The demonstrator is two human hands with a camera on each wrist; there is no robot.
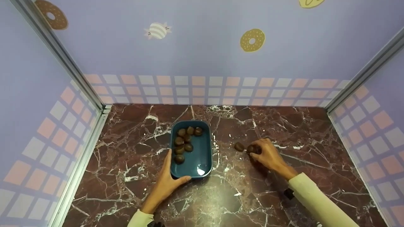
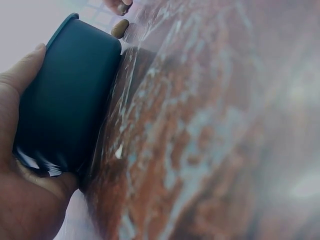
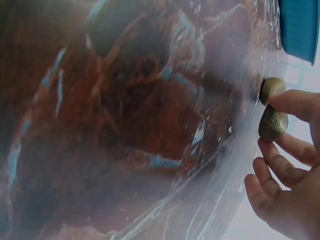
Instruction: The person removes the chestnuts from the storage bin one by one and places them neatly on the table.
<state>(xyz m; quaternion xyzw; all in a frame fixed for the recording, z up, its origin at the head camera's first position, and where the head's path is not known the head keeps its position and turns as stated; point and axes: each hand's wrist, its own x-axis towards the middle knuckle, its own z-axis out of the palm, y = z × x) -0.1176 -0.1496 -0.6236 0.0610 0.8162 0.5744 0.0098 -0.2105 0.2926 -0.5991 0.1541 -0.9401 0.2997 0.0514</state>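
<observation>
A dark teal rectangular container (image 1: 199,154) stands on the marbled tabletop, and several brown chestnuts (image 1: 179,141) lie mostly along its left and far sides. My left hand (image 1: 166,183) grips the near left corner, fingers along the left wall and thumb at the near wall. To the right of the container, my right hand (image 1: 269,157) pinches a chestnut (image 3: 273,124) between thumb and fingers, low at the tabletop. Another loose chestnut (image 1: 239,146) lies just left of it; in the right wrist view the two appear side by side.
Dark red marbled tabletop (image 1: 132,189) spreads around the container. A lilac back wall (image 1: 202,56) with a checked band rises behind it, and side panels with metal rails (image 1: 85,176) close in the left and right.
</observation>
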